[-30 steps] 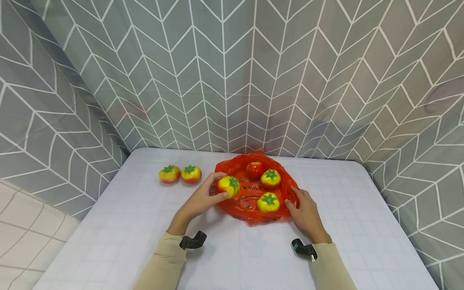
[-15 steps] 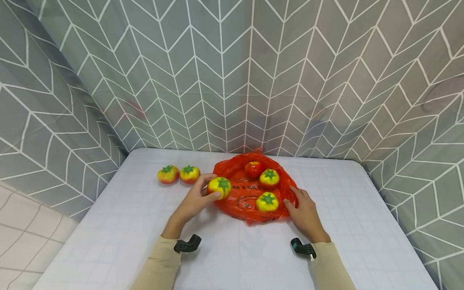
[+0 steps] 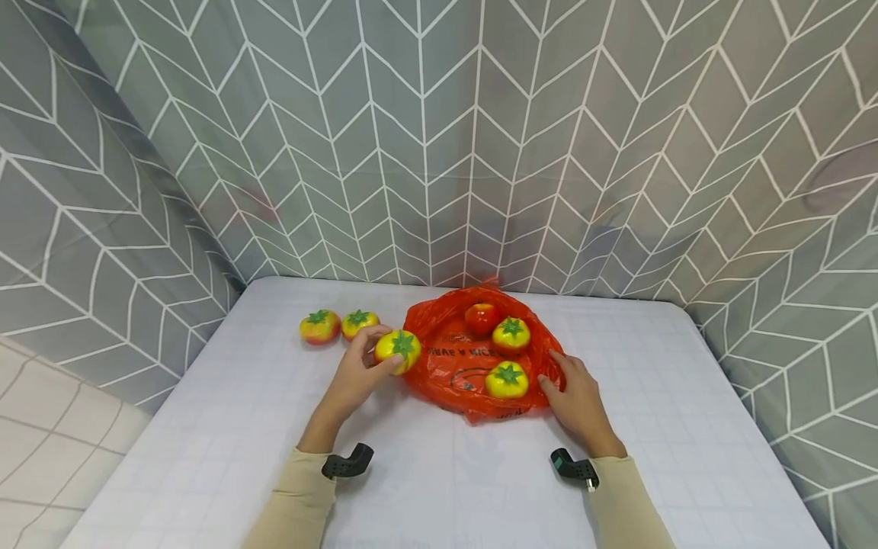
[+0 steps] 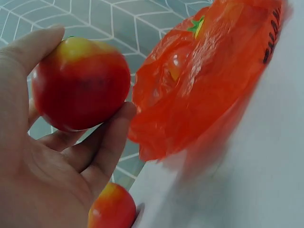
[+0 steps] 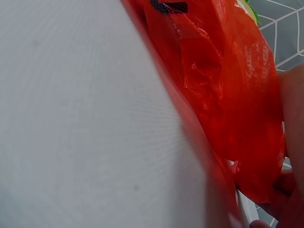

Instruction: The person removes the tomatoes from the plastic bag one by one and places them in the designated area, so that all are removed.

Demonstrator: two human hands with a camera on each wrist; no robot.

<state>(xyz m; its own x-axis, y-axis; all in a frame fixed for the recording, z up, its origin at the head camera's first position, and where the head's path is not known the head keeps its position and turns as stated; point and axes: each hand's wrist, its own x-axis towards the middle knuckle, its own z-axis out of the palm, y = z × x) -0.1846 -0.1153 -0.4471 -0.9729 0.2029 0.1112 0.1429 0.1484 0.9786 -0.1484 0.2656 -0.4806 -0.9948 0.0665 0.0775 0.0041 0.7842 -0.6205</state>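
My left hand (image 3: pixel 357 374) grips a yellow-and-red tomato (image 3: pixel 398 351) with a green star-shaped leaf top, raised at the left edge of a red plastic bag (image 3: pixel 449 370). Seen from the left wrist, the tomato (image 4: pixel 83 85) sits between thumb and fingers, apart from the bag. My right hand (image 3: pixel 578 400) holds the bag's right rim; in the right wrist view its fingers partly disappear behind the red plastic (image 5: pixel 247 95). Inside the spread bag lie two yellow tomatoes, one at the front (image 3: pixel 507 380) and one farther back (image 3: pixel 511 335), beside a round red fruit (image 3: pixel 482 318).
Two more tomatoes, one farther left (image 3: pixel 319 327) and one partly behind my left fingers (image 3: pixel 358 323), rest on the white table (image 3: pixel 453 488). A grey curtain (image 3: pixel 446 152) with white chevron lines hangs close behind the table and along both sides.
My left hand has carried its tomato leftward, from over the bag to its left edge, near the two tomatoes on the table. My right hand and the bag stay almost still.
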